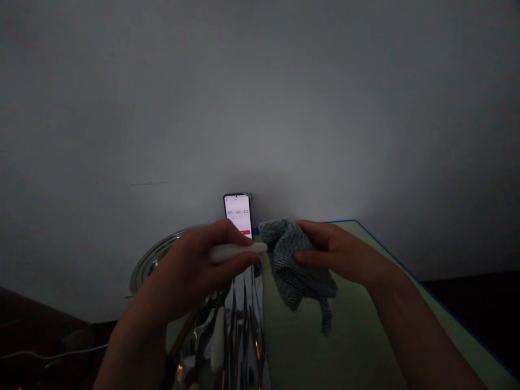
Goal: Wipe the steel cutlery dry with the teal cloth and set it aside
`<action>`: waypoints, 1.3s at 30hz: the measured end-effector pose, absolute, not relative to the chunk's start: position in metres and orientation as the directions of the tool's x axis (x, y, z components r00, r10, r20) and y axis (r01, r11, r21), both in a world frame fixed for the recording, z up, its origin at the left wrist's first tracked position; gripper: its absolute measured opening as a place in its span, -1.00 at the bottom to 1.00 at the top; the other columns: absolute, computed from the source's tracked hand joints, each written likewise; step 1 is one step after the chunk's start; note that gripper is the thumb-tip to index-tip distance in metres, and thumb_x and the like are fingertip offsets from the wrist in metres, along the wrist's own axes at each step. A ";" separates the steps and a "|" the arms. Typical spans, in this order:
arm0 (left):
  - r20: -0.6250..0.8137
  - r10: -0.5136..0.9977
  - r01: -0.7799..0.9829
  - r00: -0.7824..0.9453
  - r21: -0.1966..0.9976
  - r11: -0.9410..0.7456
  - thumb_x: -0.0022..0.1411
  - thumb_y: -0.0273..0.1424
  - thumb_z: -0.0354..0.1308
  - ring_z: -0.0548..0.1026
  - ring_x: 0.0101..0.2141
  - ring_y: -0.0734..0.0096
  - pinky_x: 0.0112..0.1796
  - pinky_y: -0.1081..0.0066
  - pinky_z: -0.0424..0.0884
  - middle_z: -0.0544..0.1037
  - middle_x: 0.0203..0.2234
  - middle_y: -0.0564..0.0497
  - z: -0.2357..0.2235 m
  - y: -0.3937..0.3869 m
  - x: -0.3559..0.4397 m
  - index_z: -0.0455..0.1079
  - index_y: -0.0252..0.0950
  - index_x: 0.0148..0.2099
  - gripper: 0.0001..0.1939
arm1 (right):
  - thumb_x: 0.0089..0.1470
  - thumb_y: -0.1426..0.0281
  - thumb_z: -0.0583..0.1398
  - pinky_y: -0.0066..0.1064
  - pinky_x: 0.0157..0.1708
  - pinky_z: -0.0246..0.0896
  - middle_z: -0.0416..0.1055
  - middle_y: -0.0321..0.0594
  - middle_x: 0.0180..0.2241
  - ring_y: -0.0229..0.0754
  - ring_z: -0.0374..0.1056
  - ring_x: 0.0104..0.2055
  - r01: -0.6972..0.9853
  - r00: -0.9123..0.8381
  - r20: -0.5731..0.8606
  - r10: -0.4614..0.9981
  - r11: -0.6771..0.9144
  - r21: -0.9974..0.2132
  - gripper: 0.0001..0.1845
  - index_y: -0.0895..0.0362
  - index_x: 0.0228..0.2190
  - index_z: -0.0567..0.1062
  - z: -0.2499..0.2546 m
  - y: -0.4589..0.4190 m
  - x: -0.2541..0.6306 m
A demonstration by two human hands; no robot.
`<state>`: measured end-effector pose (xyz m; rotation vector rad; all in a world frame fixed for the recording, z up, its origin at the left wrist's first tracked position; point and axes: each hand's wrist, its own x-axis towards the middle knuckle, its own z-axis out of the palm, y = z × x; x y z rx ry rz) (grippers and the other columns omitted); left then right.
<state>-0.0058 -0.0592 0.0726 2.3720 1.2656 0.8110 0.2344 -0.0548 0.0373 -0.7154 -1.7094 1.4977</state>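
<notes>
My left hand point(203, 265) grips a thick white handle point(238, 251), held nearly level with its narrow end pointing right. That narrow end meets a crumpled grey-green cloth point(294, 257), and whatever part of the utensil lies beyond is hidden, so its kind does not show. Fingers and thumb of my right hand point(331, 246) are closed around the cloth, whose loose corners hang down over the green tabletop point(317, 363). Below my left hand lies a pile of metal cutlery point(239, 330). Among it is a similar white handle point(218, 338).
A phone point(238, 208) showing a running timer stands upright against the grey wall point(260, 108). Behind my left hand is a round, shiny metal dish or lid point(142, 262), partly covered. A blue edge point(398, 265) borders the table. A white cable point(57, 355) runs at lower left.
</notes>
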 end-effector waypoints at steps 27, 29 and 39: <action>0.503 0.788 0.574 0.354 0.548 -0.608 0.07 -0.26 0.20 0.38 -0.60 0.57 -0.60 0.61 0.30 0.49 -0.55 0.13 0.083 -0.071 0.016 0.31 -0.25 -0.37 -0.81 | -0.10 0.29 0.29 -0.52 -0.47 0.23 0.46 -0.34 -0.41 -0.33 0.33 -0.44 -0.033 -0.294 0.237 0.926 0.238 -0.971 -0.75 0.09 -0.31 0.49 0.046 -0.063 0.217; 0.460 0.804 0.587 0.376 0.554 -0.591 0.06 -0.25 0.20 0.39 -0.59 0.55 -0.59 0.58 0.31 0.51 -0.54 0.11 0.082 -0.070 0.017 0.31 -0.26 -0.38 -0.79 | -0.12 0.31 0.31 -0.53 -0.47 0.22 0.47 -0.35 -0.41 -0.33 0.34 -0.44 -0.002 -0.323 0.234 0.917 0.247 -0.969 -0.75 0.08 -0.31 0.50 0.048 -0.064 0.221; 0.408 0.816 0.572 0.410 0.582 -0.578 0.06 -0.27 0.20 0.32 -0.62 0.60 -0.60 0.60 0.26 0.45 -0.57 0.16 0.077 -0.069 0.018 0.28 -0.25 -0.37 -0.80 | 0.06 0.35 0.17 -0.56 -0.56 0.11 0.37 -0.40 -0.51 -0.39 0.23 -0.52 0.134 -0.335 0.312 0.889 0.373 -0.918 -0.90 0.12 -0.41 0.44 0.051 -0.065 0.224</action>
